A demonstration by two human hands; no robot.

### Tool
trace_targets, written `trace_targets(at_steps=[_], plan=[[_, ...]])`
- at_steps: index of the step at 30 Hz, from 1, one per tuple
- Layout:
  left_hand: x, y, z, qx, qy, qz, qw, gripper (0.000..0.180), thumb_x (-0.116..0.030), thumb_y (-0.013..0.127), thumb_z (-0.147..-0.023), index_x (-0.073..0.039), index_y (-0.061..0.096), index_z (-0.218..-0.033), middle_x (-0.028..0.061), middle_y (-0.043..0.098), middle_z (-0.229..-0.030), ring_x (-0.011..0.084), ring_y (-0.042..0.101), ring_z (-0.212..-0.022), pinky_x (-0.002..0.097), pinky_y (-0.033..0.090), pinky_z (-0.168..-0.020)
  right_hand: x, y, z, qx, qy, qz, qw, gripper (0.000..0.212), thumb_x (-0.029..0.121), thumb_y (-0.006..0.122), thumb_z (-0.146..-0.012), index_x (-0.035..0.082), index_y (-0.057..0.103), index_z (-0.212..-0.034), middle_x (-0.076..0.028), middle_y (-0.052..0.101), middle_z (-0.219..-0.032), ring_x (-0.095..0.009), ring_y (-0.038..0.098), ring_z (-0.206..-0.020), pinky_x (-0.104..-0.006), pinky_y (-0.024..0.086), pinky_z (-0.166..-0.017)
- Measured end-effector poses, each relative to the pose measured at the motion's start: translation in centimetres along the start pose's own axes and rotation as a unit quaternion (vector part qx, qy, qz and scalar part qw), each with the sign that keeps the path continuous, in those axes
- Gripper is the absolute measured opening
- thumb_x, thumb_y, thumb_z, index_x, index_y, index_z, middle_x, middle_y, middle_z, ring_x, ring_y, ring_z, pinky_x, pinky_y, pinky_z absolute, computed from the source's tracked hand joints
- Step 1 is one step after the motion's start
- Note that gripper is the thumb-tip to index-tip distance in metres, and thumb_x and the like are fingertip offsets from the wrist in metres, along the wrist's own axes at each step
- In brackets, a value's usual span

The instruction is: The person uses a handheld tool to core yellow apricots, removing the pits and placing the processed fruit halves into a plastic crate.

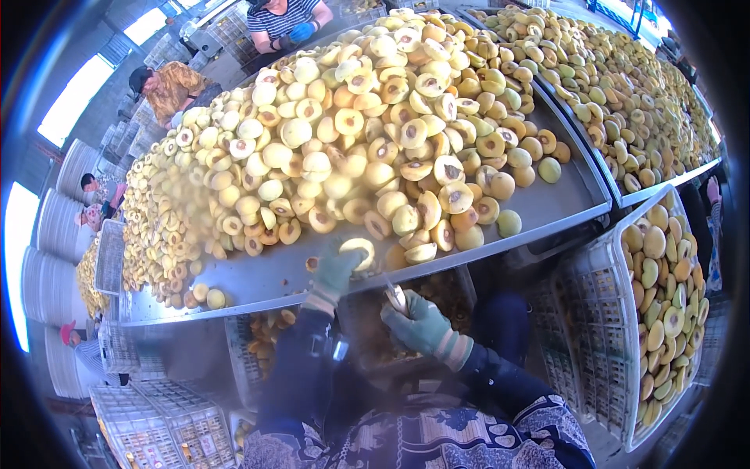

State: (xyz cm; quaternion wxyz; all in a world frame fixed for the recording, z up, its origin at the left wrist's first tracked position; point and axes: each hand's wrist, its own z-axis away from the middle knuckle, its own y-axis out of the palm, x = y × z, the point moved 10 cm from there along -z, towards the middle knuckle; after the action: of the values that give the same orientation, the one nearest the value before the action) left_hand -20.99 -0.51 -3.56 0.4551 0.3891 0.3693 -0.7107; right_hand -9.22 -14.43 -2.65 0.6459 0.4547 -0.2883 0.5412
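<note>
My left hand point(334, 275), in a green knit glove, is closed on a yellow peach half point(358, 249) just above the near edge of the metal table point(254, 275). To its right, past the table's edge, my right hand point(420, 322) wears a matching glove with a striped cuff. Its fingers wrap round a small pitting knife point(397, 298), whose thin metal tip points up toward the table. A great heap of halved peaches point(312, 148) covers most of the table, many showing reddish-brown centres. Part of the picture over the heap is blurred.
Another peach-laden table point(625, 102) adjoins on the right. A tall plastic crate point(625, 313) full of peach halves stands at my right. More crates point(168, 426) sit at lower left, and others below the table edge. Several people work along the far and left sides.
</note>
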Motion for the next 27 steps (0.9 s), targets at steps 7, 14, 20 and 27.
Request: trace_targets(at_steps=[7,14,20,27], plan=[[-4.1,4.6,8.5,0.085,0.137,0.313,0.936,0.049,-0.016,0.049,-0.084,0.003,0.045,-0.129,0.0163,0.058,-0.112,0.0287,0.062,-0.096,0.0373,0.054,-0.080,5.4,0.4,2.8,-0.094,-0.228,0.326,0.912,0.025,0.023,0.062,-0.083,0.006,0.053,-0.100,-0.017,0.062,-0.076,-0.034,0.063,-0.068,-0.0422,0.048,-0.060],[-3.3,5.8,11.2,0.020,0.098,0.395,0.913,0.050,-0.039,0.048,-0.094,0.003,0.050,-0.120,0.0148,0.059,-0.111,0.0256,0.060,-0.094,0.0363,0.055,-0.076,4.6,0.8,5.1,-0.099,-0.243,0.389,0.883,0.024,0.023,0.063,-0.082,0.005,0.051,-0.093,-0.021,0.061,-0.076,-0.041,0.060,-0.071,-0.0474,0.046,-0.060],[-2.7,5.2,12.4,-0.032,0.126,0.353,0.927,0.046,-0.041,0.051,-0.093,0.001,0.054,-0.112,0.0098,0.059,-0.110,0.0241,0.061,-0.093,0.0383,0.057,-0.070,3.4,1.6,6.1,-0.032,-0.204,0.407,0.890,0.025,0.024,0.062,-0.084,0.004,0.051,-0.092,-0.022,0.061,-0.079,-0.042,0.060,-0.074,-0.0480,0.047,-0.064],[-1.6,5.2,13.1,-0.048,0.116,0.374,0.919,0.044,-0.041,0.052,-0.092,-0.002,0.054,-0.113,0.0100,0.059,-0.107,0.0245,0.061,-0.090,0.0390,0.057,-0.067,3.9,2.6,7.4,0.038,-0.151,0.343,0.926,0.028,0.024,0.060,-0.085,0.002,0.053,-0.102,-0.024,0.063,-0.089,-0.041,0.061,-0.082,-0.0442,0.048,-0.073]])
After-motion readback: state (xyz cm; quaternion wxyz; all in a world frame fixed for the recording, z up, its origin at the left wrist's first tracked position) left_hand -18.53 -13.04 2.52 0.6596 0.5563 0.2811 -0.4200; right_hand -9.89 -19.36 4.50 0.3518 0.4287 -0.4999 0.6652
